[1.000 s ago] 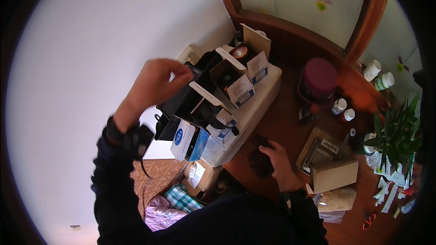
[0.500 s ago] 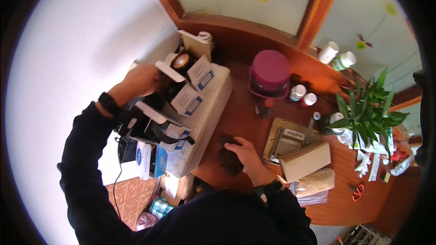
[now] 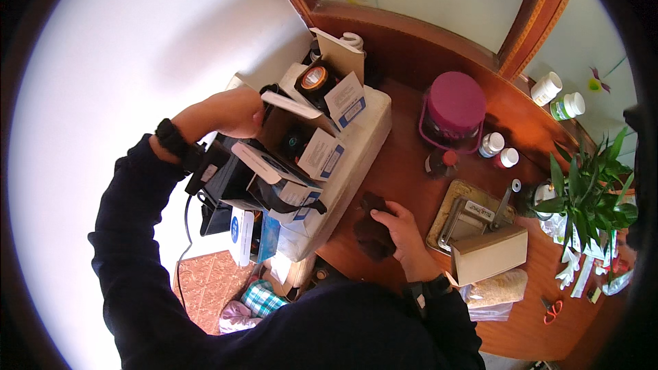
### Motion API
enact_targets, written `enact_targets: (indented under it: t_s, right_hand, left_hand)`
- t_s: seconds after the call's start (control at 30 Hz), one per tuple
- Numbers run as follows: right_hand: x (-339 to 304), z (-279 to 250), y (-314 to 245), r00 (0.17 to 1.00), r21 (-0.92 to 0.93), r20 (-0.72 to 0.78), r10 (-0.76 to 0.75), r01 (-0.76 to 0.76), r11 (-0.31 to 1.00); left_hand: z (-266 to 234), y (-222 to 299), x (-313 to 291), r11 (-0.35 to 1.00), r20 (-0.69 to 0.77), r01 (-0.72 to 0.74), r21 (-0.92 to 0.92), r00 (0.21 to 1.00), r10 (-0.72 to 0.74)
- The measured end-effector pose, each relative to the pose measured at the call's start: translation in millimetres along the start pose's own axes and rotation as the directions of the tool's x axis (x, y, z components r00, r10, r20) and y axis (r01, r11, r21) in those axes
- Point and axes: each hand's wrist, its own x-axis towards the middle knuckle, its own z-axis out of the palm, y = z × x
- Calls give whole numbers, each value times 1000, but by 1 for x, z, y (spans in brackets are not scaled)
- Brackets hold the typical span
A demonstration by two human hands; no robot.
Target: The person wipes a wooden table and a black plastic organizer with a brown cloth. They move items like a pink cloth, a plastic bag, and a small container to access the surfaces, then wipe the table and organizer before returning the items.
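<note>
My left hand [image 3: 236, 113] is curled closed at the left side of an open cardboard box [image 3: 281, 123], beside its raised white flap. Most of its fingers are turned away, so what they hold, if anything, is hidden. A dark round item [image 3: 295, 142] sits inside that box. My right hand [image 3: 406, 238] grips a crumpled dark brown cloth [image 3: 373, 229], thumb on top, above the brown table [image 3: 370, 171]. Behind the first box stands another open box with a dark, orange-rimmed cylinder [image 3: 315, 79] in it.
The boxes stand on a white foam block [image 3: 363, 127]. A purple-lidded bucket [image 3: 456, 104], a dark red-capped bottle [image 3: 442, 162], a metal device on a tray [image 3: 459, 223], a cardboard box [image 3: 490, 253], orange scissors [image 3: 552, 311] and a leafy plant [image 3: 593, 199] occupy the table's right.
The whole view has shifted, so the table's things appear farther right. My left hand has drawn slightly away from the box, whose inside now shows more. My right hand still holds the cloth.
</note>
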Motion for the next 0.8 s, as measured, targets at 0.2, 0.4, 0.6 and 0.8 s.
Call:
enact_targets:
  t_s: [0.2, 0.4, 0.6, 0.8]
  right_hand:
    - [4, -9, -4, 1000, 24, 16, -14, 13, 1000]
    - [7, -10, -7, 1000, 53, 15, 0, -1, 999]
    - [3, -19, -10, 1000, 88, -15, -11, 12, 996]
    - [7, -28, -10, 999, 112, -46, -26, 31, 993]
  left_hand:
    - [-73, -29, -9, 984, -275, 115, -136, 950, -149]
    - [-80, 9, 45, 998, -534, -60, 13, 844, 58]
    - [-85, 29, 81, 926, -483, -337, 170, 791, 376]
    - [-89, 25, 75, 949, -328, -154, 274, 913, 243]
